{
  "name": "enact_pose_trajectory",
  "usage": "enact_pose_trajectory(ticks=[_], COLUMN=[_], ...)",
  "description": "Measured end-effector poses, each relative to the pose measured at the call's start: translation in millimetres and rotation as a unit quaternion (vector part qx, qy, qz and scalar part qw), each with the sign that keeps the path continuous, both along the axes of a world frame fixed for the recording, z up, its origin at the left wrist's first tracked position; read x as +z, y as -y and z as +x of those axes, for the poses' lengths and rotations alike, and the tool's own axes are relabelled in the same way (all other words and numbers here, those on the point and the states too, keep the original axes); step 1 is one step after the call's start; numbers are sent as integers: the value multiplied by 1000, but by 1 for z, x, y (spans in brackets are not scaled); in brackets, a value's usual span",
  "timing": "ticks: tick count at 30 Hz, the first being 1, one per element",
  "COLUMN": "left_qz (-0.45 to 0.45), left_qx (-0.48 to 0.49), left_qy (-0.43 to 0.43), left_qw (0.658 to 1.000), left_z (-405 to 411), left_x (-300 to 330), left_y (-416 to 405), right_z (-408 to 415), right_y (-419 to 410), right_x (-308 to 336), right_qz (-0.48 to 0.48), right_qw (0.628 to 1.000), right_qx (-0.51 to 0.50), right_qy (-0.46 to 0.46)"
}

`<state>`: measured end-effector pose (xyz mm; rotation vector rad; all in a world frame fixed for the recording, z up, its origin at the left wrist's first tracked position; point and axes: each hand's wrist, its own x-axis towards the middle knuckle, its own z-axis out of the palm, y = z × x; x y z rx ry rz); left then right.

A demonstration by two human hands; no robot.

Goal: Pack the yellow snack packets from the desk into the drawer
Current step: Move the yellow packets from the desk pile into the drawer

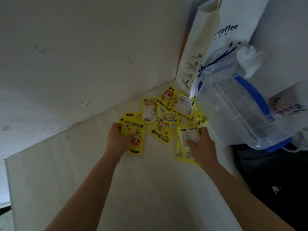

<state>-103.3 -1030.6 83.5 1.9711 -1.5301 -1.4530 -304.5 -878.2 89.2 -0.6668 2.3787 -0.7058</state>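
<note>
Both hands are down on the pile. The left hand [117, 139] has its fingers curled over the top edge of a yellow packet [133, 139] at the left of the spread, thumb side on its face, so it grips that one. The right hand [202, 144] lies over a small stack of packets [183, 147] at the right, fingers wrapped round the far edge; that reads as a hold too, though the hand covers most of it.

Between and beyond the hands, the rest of the yellow packets [168, 114] lie loose and overlapping on the white desk [133, 189], pushed toward the corner where the walls meet. Just right of them sit a clear plastic storage box with blue handles [233, 105] and a white coffee bag [216, 39] standing against the wall.

My call: this is the gathering step. Best done by sweeping both hands inward and squaring the packets into one stack before lifting, since slick sachets will slide apart.

The drawer is nowhere in shot. The printing says hand warmer on some packets; the finer text is too blurred to read. The dark area at lower right is unclear.
</note>
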Motion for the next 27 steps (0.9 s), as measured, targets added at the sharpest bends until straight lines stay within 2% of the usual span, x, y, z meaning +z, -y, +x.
enact_pose_trajectory(ticks=[5,8,14,17,21,24,27], left_qz=[26,31,11,-22,-33,-42,-47], left_qx=[122,124,70,30,-54,-69,-57], left_qy=[-105,-98,-75,3,128,127,102], left_qw=[987,987,995,999,990,989,992], left_z=[9,6,-10,-16,-25,-30,-27], left_x=[6,5,4,-5,-9,-9,-11], left_y=[-6,-1,13,19,15,9,8], right_z=[-21,-29,-52,-59,-64,-63,-64], right_y=[20,40,86,100,114,119,121], right_x=[21,28,24,14,4,6,5], right_qz=[-82,-110,-32,-24,32,104,137], right_qw=[997,993,996,993,985,969,965], right_qx=[0,-4,84,112,153,207,209], right_qy=[-9,33,-9,-36,-79,-91,-80])
